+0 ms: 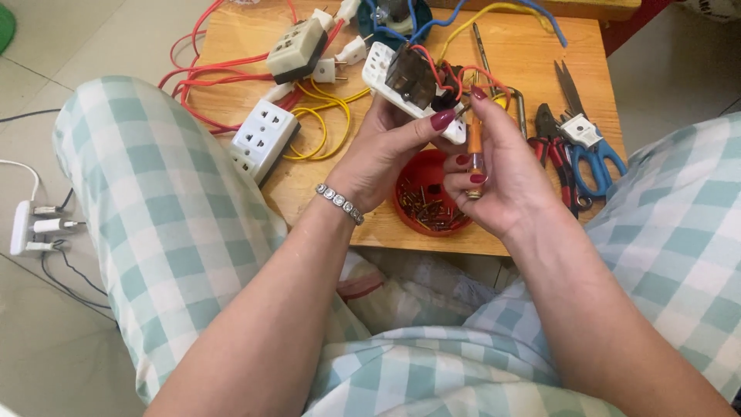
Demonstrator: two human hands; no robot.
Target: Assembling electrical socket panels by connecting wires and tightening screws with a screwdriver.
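Two bare hands meet above a small wooden worktop [532, 54], seen from the wearer's head looking down past knees in green-and-white check. The left hand [386, 150], a silver bracelet [340, 203] at its wrist, is clamped on a white socket module [401, 81] held back side up, thumb across its lower edge; the module's long axis slopes from upper left down to lower right. Red wires [444, 73] loop out of its back. The right hand [502, 174] is closed around an orange-handled screwdriver [475, 147], held almost upright, tip up. That tip sits at the module's lower right corner, just beside the left thumb, so the tool's axis crosses the module's at a steep angle. Whether the tip is seated in a screw cannot be told. The right hand is the nearer one to that corner.

Directly below the hands lies a red round lid [432, 205] full of small brass screws. To the left rest a white multi-outlet socket block [264, 139] and coiled yellow wires [324, 123]; farther back, a beige socket block [297, 48]. To the right lie blue-handled scissors [590, 150], red-handled pliers [552, 143] and a white plug [579, 130]. A white charger strip [31, 226] sits on the floor at far left.
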